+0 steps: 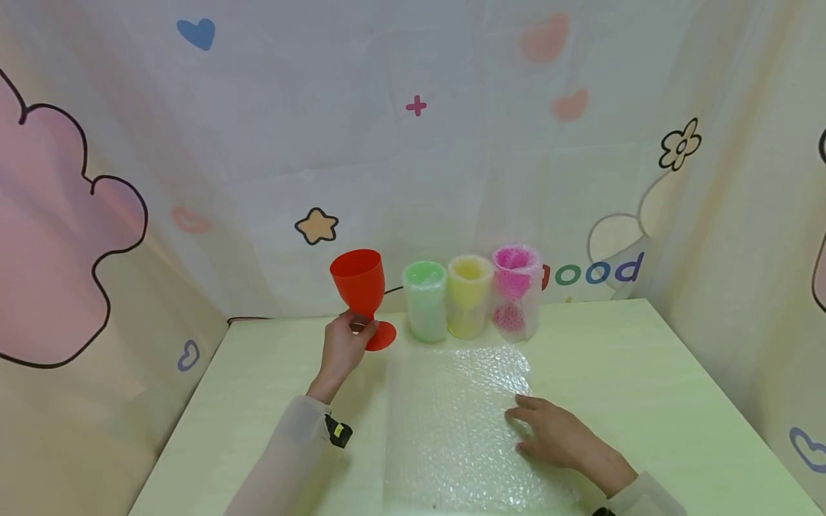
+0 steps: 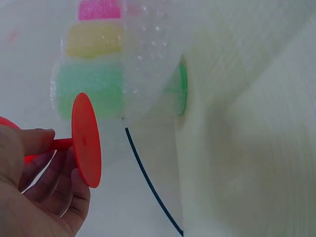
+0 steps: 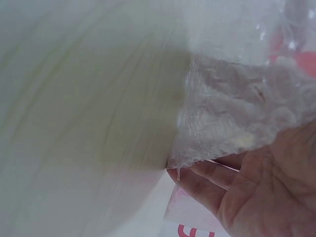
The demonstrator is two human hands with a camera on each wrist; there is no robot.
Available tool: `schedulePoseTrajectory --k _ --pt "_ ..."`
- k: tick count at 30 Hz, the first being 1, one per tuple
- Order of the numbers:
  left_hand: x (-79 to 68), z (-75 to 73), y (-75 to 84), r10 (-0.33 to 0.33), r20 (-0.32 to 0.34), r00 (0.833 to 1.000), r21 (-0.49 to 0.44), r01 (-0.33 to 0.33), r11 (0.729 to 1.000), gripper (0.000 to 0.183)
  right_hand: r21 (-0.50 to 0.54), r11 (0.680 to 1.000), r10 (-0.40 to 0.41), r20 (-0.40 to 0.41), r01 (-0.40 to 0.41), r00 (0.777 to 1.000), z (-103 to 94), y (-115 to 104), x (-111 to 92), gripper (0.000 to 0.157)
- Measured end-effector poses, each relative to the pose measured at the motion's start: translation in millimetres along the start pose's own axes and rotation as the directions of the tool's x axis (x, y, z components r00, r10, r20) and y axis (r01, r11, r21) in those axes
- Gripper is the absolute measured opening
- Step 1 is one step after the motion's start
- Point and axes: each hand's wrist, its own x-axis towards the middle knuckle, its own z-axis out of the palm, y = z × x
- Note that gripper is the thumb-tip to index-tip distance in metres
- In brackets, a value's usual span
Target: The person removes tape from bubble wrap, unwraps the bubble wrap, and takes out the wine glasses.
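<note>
My left hand grips a red plastic goblet by its stem, upright at the table's back left. In the left wrist view the goblet's round base faces the camera; most of its bowl is out of frame. A clear bubble wrap sheet lies flat on the table, to the right of the goblet. At the sheet's right edge is my right hand, thumb apart from its extended fingers. The right wrist view shows the fingertips touching the bubble wrap edge.
Along the table's back stand three wrapped goblets: green, yellow and pink. Behind them hangs a printed curtain, which also covers both sides. The pale table extends right of the sheet.
</note>
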Motion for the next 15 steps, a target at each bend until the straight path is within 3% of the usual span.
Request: schedulePoseTrajectory --k 6,11,15 --pt "11.0 7.9 -10.7 -0.020 -0.012 1.000 -0.001 0.020 1.000 0.011 0.011 1.000 0.006 0.002 -0.006 1.000 -0.5 -2 0 0.046" --pt "18.7 14.8 -20.6 -0.050 -0.039 0.998 -0.010 0.050 0.999 0.012 -0.027 0.998 -0.051 -0.039 0.050 0.998 0.2 -1 -2 0.045" --pt "23.5 19.3 -27.4 -0.071 -0.051 0.996 0.000 0.071 0.997 0.011 -0.011 0.999 -0.034 -0.028 0.034 0.999 0.2 0 -2 0.045"
